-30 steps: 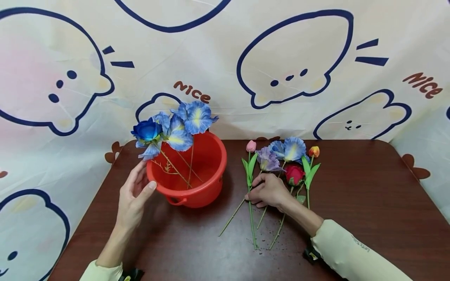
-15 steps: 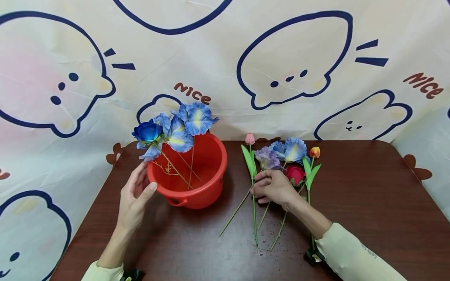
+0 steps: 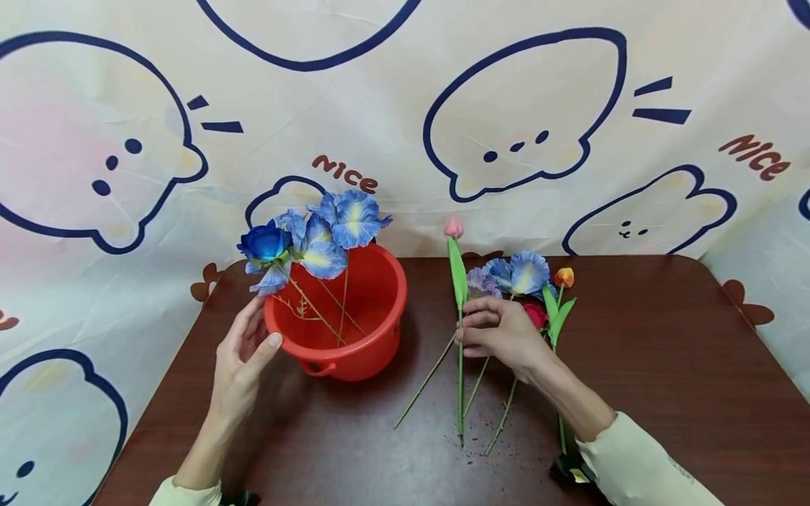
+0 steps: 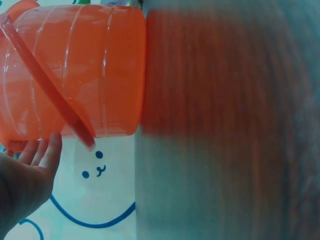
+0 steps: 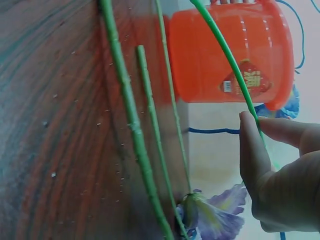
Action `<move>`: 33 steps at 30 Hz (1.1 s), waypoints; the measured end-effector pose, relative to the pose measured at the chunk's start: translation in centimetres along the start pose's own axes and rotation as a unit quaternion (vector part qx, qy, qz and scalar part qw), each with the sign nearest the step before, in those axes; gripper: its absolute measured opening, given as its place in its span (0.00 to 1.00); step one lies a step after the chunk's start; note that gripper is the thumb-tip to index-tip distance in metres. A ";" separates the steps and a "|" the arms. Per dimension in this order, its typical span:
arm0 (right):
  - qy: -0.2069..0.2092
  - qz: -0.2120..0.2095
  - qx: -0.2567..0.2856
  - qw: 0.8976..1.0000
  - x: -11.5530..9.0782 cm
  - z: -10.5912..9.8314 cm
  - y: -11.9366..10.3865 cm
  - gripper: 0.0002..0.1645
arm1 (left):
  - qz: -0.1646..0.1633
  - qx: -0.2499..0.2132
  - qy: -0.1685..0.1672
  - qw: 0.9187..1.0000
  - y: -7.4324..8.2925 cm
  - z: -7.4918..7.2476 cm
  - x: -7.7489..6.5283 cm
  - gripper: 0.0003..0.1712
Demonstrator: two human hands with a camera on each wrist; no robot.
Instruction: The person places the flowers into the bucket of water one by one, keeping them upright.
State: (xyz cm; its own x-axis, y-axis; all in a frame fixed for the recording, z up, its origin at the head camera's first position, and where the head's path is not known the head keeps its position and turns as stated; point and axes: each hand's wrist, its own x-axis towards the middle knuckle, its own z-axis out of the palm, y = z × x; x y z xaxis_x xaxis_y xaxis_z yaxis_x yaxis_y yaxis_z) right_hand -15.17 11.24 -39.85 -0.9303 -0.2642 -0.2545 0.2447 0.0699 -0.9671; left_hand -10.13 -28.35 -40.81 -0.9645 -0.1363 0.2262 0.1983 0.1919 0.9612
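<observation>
My right hand [image 3: 506, 337] pinches the green stem of a pink tulip [image 3: 454, 228] between thumb and fingertips. The tulip stands nearly upright over the table, its head raised above the other flowers; the right wrist view shows its stem [image 5: 227, 52] running past the bucket. My left hand [image 3: 239, 365] rests against the left side of a red bucket [image 3: 380, 344], straight fingers touching its wall in the left wrist view. In the bucket stand a blue rose [image 3: 264, 242] and blue irises [image 3: 354, 219], leaning left and back.
Right of the bucket lie a purple iris [image 3: 484, 282], a blue iris [image 3: 529, 274], a red rose [image 3: 535, 313] partly hidden by my right hand, and an orange tulip [image 3: 564, 277]. Loose stems cross the brown table [image 3: 671, 365]. A printed cloth [image 3: 506, 91] hangs behind.
My right hand has gripped the pink tulip and lifted it, tilting it up off the table and slightly right. My left hand has stayed at the bucket.
</observation>
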 end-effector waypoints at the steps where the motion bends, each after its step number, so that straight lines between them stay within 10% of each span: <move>1: -0.001 -0.003 0.003 1.000 -0.1 0.0 -0.1 0.30 | -0.001 -0.001 -0.001 1.000 0.0 0.0 0.0 0.37; 33: 0.017 -0.188 0.031 0.981 -1.0 1.5 -6.7 0.23 | 0.010 -0.002 -0.001 1.000 -0.3 -0.1 -0.1 0.37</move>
State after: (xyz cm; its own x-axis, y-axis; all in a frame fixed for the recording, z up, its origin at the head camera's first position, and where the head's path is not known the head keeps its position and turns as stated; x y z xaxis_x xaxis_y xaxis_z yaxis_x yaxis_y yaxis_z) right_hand -15.42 9.58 -33.11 -0.9663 -0.2275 0.1203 -0.1033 -0.0850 -0.9910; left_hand -10.09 -28.51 -41.06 -0.9607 -0.1307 0.2447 0.2179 0.1903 0.9572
